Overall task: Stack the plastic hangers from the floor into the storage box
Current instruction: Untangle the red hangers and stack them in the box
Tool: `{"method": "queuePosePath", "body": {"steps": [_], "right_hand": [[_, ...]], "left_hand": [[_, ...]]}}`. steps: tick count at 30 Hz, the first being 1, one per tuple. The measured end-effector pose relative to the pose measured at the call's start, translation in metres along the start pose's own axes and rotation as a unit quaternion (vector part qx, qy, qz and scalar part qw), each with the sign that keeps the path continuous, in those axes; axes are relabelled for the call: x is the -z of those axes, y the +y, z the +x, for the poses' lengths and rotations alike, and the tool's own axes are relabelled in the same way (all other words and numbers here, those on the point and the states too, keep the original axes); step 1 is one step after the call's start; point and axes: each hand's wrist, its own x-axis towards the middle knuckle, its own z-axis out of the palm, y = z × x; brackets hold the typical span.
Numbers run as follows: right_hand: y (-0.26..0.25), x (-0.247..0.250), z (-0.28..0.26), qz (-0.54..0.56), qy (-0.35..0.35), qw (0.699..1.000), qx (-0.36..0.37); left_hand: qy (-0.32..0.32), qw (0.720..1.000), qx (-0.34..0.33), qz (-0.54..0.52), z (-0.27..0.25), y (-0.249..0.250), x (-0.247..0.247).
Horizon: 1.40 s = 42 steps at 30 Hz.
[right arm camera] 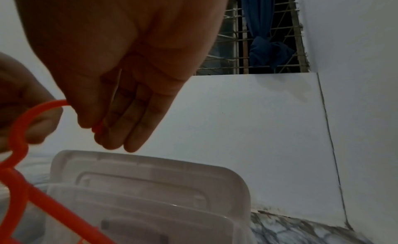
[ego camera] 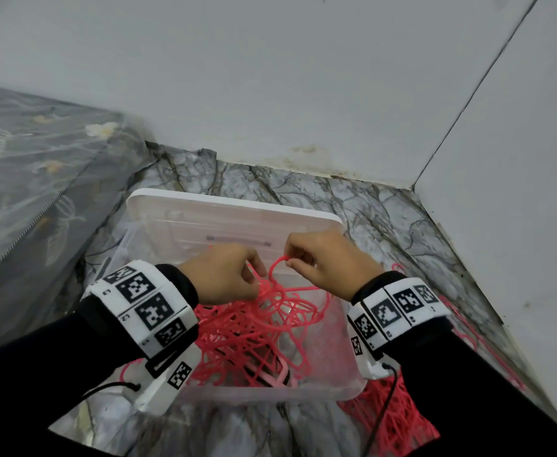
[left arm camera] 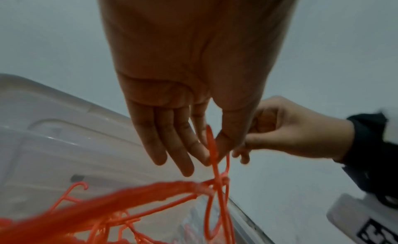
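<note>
From the head view, a clear storage box (ego camera: 349, 387) sits on the marble-patterned floor (ego camera: 386, 219) near the corner where two white walls (ego camera: 303, 77) meet, its lid (ego camera: 171, 209) propped at the far side. A tangle of pink hangers (ego camera: 254, 334) fills the box, and more hangers (ego camera: 399, 420) lie on the floor just beside its right edge. Both hands are above the box: the left hand (ego camera: 222, 273) pinches a hanger near its neck, and the right hand (ego camera: 328, 258) pinches the hook (ego camera: 278, 263) of a hanger. A bed with a floral cover (ego camera: 29, 166) stands along the left.

From the left wrist view, the left hand (left arm camera: 189, 77) has thumb and fingertips (left arm camera: 206, 155) clamped on a hanger's thin hook stem (left arm camera: 212, 145); the right hand (left arm camera: 290, 130) has its fingers curled just beside it.

From the right wrist view, the right hand (right arm camera: 120, 60) pinches the end of the hook (right arm camera: 32, 111) between thumb and fingers, above the lid (right arm camera: 150, 176). A barred window with a blue curtain (right arm camera: 267, 48) is behind.
</note>
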Motion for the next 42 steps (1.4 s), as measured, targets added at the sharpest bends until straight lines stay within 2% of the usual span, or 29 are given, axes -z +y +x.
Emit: {"method": "queuePosePath", "body": {"steps": [4,9,13,18,22,26,29,31,33,38,40,42], "right_hand": [[0.008,-0.005,-0.003,-0.021,-0.045,0.998,-0.05],[0.002,-0.018,-0.002,0.016,-0.106,0.992,-0.072],[-0.001,-0.018,0.003,0.034,-0.076,0.993,-0.089],[0.004,-0.013,0.003,0.058,-0.033,0.992,-0.106],[0.006,-0.015,0.002,0.074,0.018,0.988,-0.132],[0.01,-0.012,0.002,0.02,0.014,0.989,-0.147],[0.006,-0.008,0.002,-0.047,0.049,0.991,-0.115],[-0.001,-0.008,0.002,-0.09,0.067,0.99,-0.089],[-0.005,-0.006,0.002,-0.121,0.069,0.987,-0.074],[-0.005,0.003,0.001,-0.174,0.069,0.98,-0.063],[-0.003,0.004,-0.001,-0.162,0.074,0.982,-0.062],[-0.001,0.001,-0.002,-0.114,0.076,0.988,-0.064]], "left_hand": [[0.064,0.992,0.013,-0.107,0.001,-0.008,0.009],[0.152,0.962,-0.005,-0.227,0.007,-0.009,0.022],[0.199,0.925,-0.003,-0.322,0.012,-0.003,0.021],[0.273,0.855,-0.007,-0.44,0.015,0.003,0.028],[0.288,0.822,0.02,-0.49,0.016,0.003,0.024],[0.288,0.779,0.05,-0.555,0.019,-0.001,0.019],[0.321,0.775,0.041,-0.543,0.021,0.0,0.017],[0.34,0.76,0.04,-0.552,0.022,0.0,0.016],[0.352,0.746,0.045,-0.564,0.023,0.0,0.016],[0.388,0.73,0.05,-0.561,0.023,0.0,0.017],[0.384,0.707,0.072,-0.589,0.023,-0.003,0.02],[0.353,0.678,0.096,-0.638,0.023,-0.004,0.021]]}}
